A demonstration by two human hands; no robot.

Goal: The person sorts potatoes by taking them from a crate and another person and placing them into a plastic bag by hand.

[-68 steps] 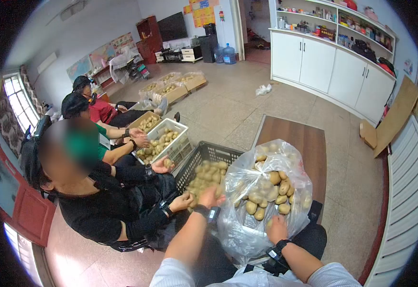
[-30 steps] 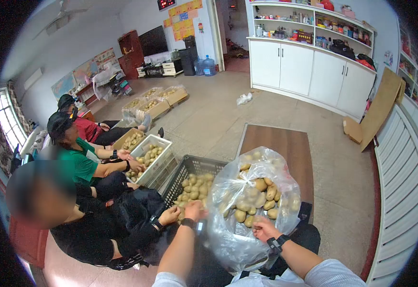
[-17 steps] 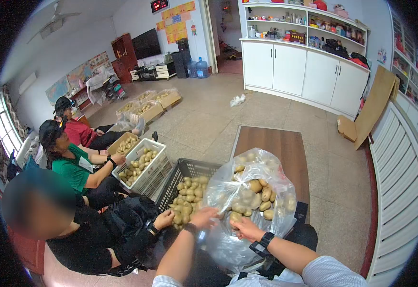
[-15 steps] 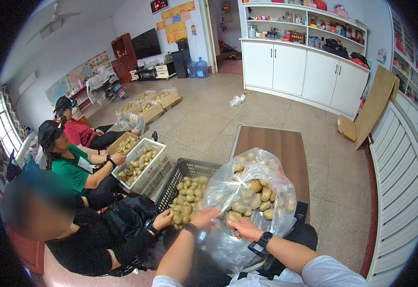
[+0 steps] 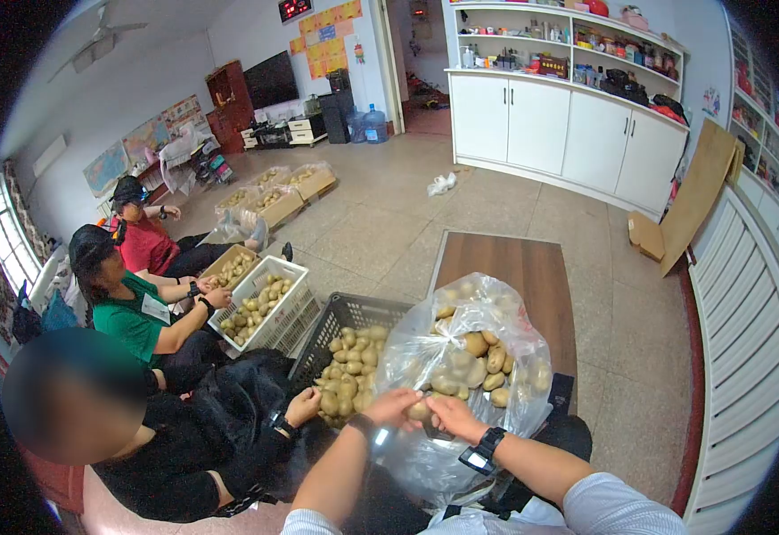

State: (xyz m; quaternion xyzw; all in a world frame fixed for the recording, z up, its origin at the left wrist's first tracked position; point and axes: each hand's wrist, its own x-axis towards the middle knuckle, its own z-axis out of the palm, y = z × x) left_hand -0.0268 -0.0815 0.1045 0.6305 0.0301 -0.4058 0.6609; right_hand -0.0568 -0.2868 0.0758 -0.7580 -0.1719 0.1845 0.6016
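Note:
My left hand (image 5: 395,409) and my right hand (image 5: 455,417) meet in front of me with their fingers closed round one brownish oval kiwifruit (image 5: 418,411). Just beyond them a clear plastic bag (image 5: 421,343) bulges with several more kiwifruit (image 5: 476,344), some showing through its opening and others blurred behind the film. Its loose lower part hangs beneath my hands. To the left of the bag stands a dark grey slatted crate (image 5: 354,308), part-filled with kiwifruit (image 5: 348,366). Each of my wrists carries a black band with a small device.
A person in black (image 5: 158,455) sits close on my left, one hand by the grey crate. Beyond are people in green (image 5: 131,321) and red (image 5: 151,247), a white crate (image 5: 296,299) and cartons (image 5: 282,209). A brown wooden board (image 5: 505,259) lies beyond the bag.
My left hand has moved right to the kiwifruit in my right hand, and both now hold it. The person in red has straightened and raised an arm.

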